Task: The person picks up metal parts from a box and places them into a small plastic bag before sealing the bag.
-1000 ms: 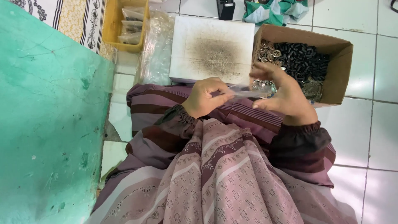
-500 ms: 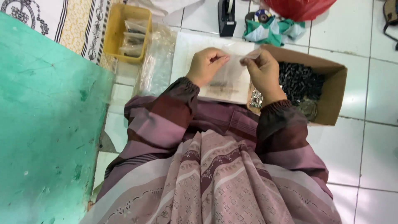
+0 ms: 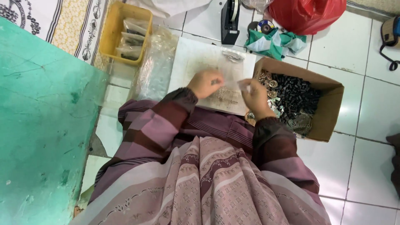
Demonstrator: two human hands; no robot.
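My left hand (image 3: 205, 83) and my right hand (image 3: 255, 96) are held close together over a white board (image 3: 196, 62) on the floor. Between them they pinch a small clear plastic bag (image 3: 233, 84), each hand gripping one side. What is inside the bag is too small to make out. Just right of my right hand stands an open cardboard box (image 3: 329, 112) filled with small black parts and several round metal pieces. Both arms wear striped maroon sleeves.
A yellow tray (image 3: 114, 29) holding filled clear packets sits far left, with a stack of clear bags (image 3: 154, 66) beside it. A black tape dispenser (image 3: 230, 21), green cloth (image 3: 273, 41) and red plastic bag (image 3: 308, 14) lie beyond. A green surface (image 3: 41, 125) flanks my left.
Both hands have moved away from my lap and forward over the white board, still close together. The view has tilted up, showing more of the floor beyond.
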